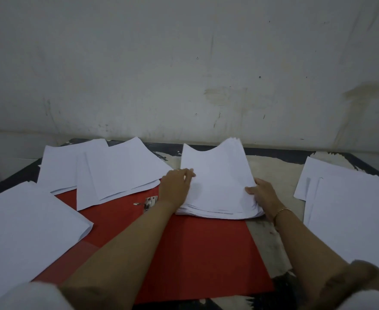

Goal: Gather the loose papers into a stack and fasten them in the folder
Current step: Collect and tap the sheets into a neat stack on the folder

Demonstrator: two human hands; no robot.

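An open red folder [184,247] lies flat on the table, its metal fastener clip [149,203] near the middle spine. A thick stack of white papers [217,175] rests on the folder's far right part, its far edge curling upward. My left hand [177,184] grips the stack's left edge and my right hand [262,191] grips its right edge. Loose white sheets [121,171] overlap the folder's far left. More sheets [23,224] lie at the near left and further sheets [349,202] lie at the right.
The table [273,173] has a worn pale top with dark edges and stands against a stained white wall [184,74]. A thin bracelet [283,210] circles my right wrist. The near half of the folder is bare red card.
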